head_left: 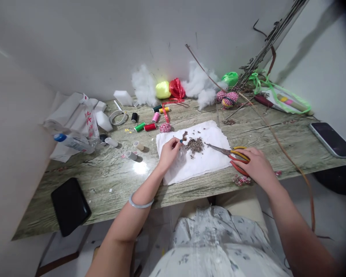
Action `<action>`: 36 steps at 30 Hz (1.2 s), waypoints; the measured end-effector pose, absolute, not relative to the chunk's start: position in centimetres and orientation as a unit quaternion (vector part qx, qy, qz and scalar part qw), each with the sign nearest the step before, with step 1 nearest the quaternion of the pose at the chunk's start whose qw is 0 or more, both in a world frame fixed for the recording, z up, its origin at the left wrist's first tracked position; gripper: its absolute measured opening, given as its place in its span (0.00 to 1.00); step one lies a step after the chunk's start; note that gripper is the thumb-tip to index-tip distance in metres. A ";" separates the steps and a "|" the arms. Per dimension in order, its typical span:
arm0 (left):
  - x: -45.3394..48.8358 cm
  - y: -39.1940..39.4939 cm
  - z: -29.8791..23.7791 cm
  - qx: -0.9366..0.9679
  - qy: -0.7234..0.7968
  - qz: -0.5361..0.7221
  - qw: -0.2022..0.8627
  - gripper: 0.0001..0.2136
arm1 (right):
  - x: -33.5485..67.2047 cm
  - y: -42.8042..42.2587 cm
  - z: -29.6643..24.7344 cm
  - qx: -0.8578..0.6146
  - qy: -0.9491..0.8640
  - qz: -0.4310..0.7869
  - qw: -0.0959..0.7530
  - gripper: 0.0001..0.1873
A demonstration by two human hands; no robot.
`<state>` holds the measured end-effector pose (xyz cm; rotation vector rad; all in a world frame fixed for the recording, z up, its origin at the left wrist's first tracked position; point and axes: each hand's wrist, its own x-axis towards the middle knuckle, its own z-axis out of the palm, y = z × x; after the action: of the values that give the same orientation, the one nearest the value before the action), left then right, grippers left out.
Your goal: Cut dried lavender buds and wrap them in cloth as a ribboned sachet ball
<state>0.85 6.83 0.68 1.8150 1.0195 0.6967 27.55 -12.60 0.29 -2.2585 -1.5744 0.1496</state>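
Scissors with red and yellow handles lie at the right edge of a white sheet on the desk. The right hand covers the handles and its fingers are closed around them. The blades are nearly shut and point toward the middle of the sheet. The left hand rests on the left part of the sheet. Its thumb and first finger are pinched on a small brown twig piece, held just above the sheet.

Judging from how things lie, part of the cutting is done: a pile of brown bits sits on the sheet between the two hands, just beside the twig piece. Much seems left, because a bundle of long branches leans whole against the wall at the back right, and one thin long branch runs across the desk.

No bowl or box is visible; the sheet alone holds the bits. At the left, a plastic bag lies crumpled with a bottle in front of it; what is inside the bag I cannot tell. Thread spools lie loose behind the sheet.
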 end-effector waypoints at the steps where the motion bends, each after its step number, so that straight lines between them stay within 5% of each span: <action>1: 0.9 6.9 0.6 0.734 0.413 0.284 0.458 0.09 | 27.5 -12.6 0.3 -0.803 -0.560 0.056 0.194 0.20; 7: 0.9 6.8 0.7 0.735 0.410 0.285 0.458 0.09 | 25.4 -13.8 1.4 -0.795 -0.550 0.036 0.255 0.17; 14: 1.0 6.7 0.8 0.735 0.409 0.289 0.458 0.08 | 21.1 -15.2 1.9 -0.678 -0.660 0.196 0.258 0.07; 27: 1.0 6.5 1.1 0.736 0.408 0.285 0.458 0.08 | 20.7 -14.1 1.0 -0.664 -0.683 0.197 0.231 0.08; 36: 0.9 6.5 1.0 0.736 0.405 0.289 0.459 0.08 | 22.1 -3.1 3.0 -0.725 -0.630 0.092 0.263 0.10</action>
<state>0.94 6.55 1.04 1.8123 0.9974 0.7119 22.05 -3.11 2.97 -1.9611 -1.7034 0.2476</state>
